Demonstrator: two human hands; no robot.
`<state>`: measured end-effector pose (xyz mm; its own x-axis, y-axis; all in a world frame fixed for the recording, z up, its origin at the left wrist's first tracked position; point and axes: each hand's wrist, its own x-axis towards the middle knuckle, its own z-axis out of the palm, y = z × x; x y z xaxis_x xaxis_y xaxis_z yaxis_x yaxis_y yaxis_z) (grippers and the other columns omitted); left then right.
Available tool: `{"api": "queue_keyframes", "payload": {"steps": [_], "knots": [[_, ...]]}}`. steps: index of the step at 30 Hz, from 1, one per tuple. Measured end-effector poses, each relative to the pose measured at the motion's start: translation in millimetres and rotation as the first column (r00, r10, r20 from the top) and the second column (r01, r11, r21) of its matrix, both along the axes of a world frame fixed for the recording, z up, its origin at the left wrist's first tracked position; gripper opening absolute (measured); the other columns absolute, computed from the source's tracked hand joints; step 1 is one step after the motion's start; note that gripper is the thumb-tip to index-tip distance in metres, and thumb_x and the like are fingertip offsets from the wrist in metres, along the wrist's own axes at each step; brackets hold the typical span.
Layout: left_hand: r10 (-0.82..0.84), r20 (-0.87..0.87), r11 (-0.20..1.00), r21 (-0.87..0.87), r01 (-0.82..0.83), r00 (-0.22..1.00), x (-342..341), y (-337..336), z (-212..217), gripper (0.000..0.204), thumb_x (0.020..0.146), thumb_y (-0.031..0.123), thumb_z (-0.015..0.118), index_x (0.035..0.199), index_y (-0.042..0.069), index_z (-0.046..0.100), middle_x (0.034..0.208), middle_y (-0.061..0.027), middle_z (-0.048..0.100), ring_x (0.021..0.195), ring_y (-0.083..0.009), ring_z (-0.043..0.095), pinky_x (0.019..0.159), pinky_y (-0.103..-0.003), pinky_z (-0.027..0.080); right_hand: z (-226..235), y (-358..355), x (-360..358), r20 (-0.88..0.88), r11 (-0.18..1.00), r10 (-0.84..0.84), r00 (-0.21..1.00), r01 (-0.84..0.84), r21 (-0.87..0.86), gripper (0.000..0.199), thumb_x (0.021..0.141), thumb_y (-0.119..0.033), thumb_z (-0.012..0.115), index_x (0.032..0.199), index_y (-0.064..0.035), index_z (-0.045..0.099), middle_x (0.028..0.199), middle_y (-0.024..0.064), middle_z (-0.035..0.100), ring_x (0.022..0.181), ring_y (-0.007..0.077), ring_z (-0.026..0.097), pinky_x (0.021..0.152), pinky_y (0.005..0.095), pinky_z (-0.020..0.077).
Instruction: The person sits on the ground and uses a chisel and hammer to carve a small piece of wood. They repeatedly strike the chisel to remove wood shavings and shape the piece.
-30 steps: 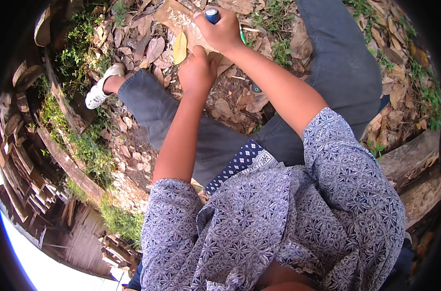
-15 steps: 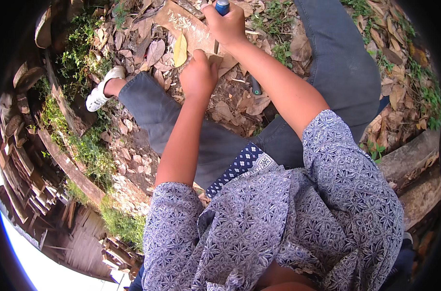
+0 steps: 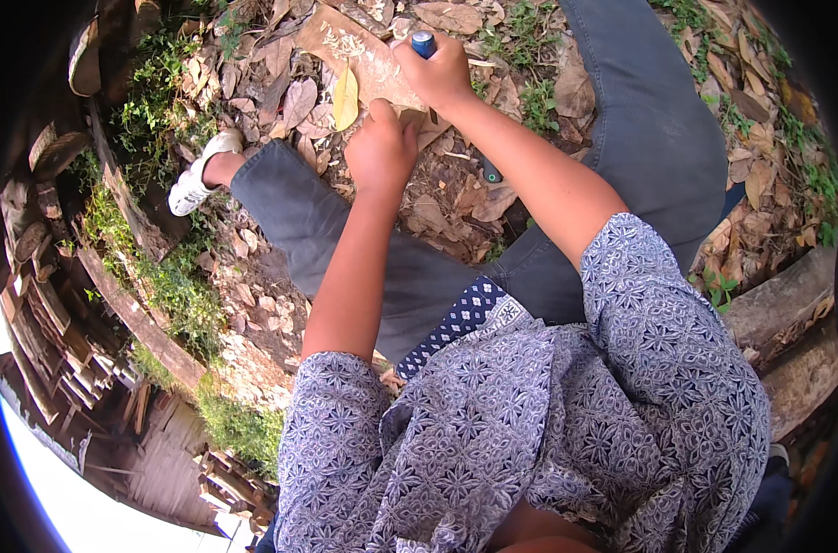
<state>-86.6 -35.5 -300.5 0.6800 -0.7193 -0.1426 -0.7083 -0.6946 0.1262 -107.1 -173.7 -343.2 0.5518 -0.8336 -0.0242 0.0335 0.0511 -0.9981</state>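
My right hand [image 3: 442, 76] is wrapped round the upright blue handle [image 3: 423, 41] of a bladed tool, its pale round end showing above the fist. A short stretch of dark blade [image 3: 433, 116] comes out below that fist. Close beside it, my left hand [image 3: 380, 155] is closed on a small brown piece of wood [image 3: 411, 117], mostly hidden by the fingers. Under both hands lies a flat wooden board [image 3: 389, 76], with pale wood shavings [image 3: 345, 41] on its far part. The blade is next to the wood piece; whether they touch, I cannot tell.
A yellow leaf [image 3: 344, 99] rests at the board's left edge. A dark tool handle with a green ring [image 3: 491, 172] lies on the leaf-covered ground between my legs. Stacked wood [image 3: 46, 341] stands at the left, and logs [image 3: 788, 300] lie at the right.
My right hand has come nearer and slightly right with the tool, so its blade now sits right of the wood piece. The left hand keeps its hold, nearly still.
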Motion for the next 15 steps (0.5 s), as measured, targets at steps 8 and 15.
{"api": "queue_keyframes", "payload": {"steps": [8, 15], "knots": [[0.001, 0.01, 1.0, -0.012, -0.001, 1.0, -2, 2, -5, 0.042, 0.087, 0.033, 0.076, 0.098, 0.005, 0.047, 0.08, -0.02, 0.07, 0.069, -0.0416, 0.07, 0.06, -0.052, 0.056, 58, -12, 13, 0.102, 1.0, 0.01, 0.995, -0.012, 0.018, 0.029, 0.085, -0.022, 0.07, 0.065, -0.0043, 0.058, 0.055, 0.0023, 0.057, 0.052, 0.013, 0.053, 0.052, 0.0346, 0.0424], [0.002, 0.028, 1.0, -0.024, -0.002, 1.0, -6, 6, -5, 0.043, 0.086, 0.033, 0.078, 0.097, 0.005, 0.048, 0.077, -0.019, 0.07, 0.067, -0.0406, 0.071, 0.059, -0.05, 0.056, 11, -9, 0, -0.011, 0.999, -0.048, 0.999, 0.048, 0.003, 0.036, 0.084, -0.029, 0.073, 0.062, -0.0042, 0.059, 0.053, 0.0049, 0.057, 0.051, 0.0155, 0.053, 0.052, 0.0373, 0.0441]]}}
